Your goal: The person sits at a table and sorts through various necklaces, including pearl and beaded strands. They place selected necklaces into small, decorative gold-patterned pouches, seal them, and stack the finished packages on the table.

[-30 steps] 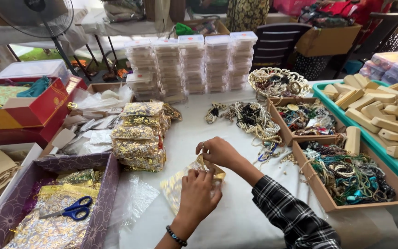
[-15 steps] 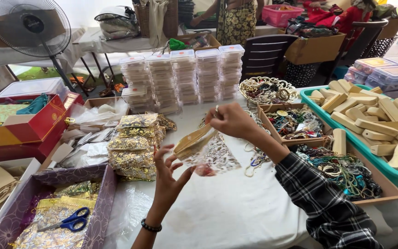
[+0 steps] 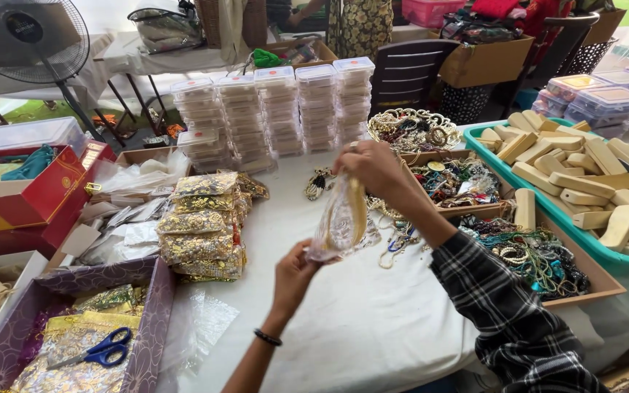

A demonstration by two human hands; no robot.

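Pouch (image 3: 340, 218) upright, long axis vertical, both hands.

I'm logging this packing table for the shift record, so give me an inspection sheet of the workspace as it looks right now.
Surface: white-covered table, crowded along its left, back and right sides.
Job's things: clear plastic pouch with a wooden piece inside, held up above the table.
Clutter: stack of gold-patterned pouches; blue-handled scissors in a purple box; stacks of clear lidded boxes; cardboard trays of beaded jewellery; teal tray of wooden blocks.
Grippers: left hand holds the pouch's bottom; right hand grips its top.
Cables: nothing seen.
Surroundings: standing fan, dark plastic chair, red box.
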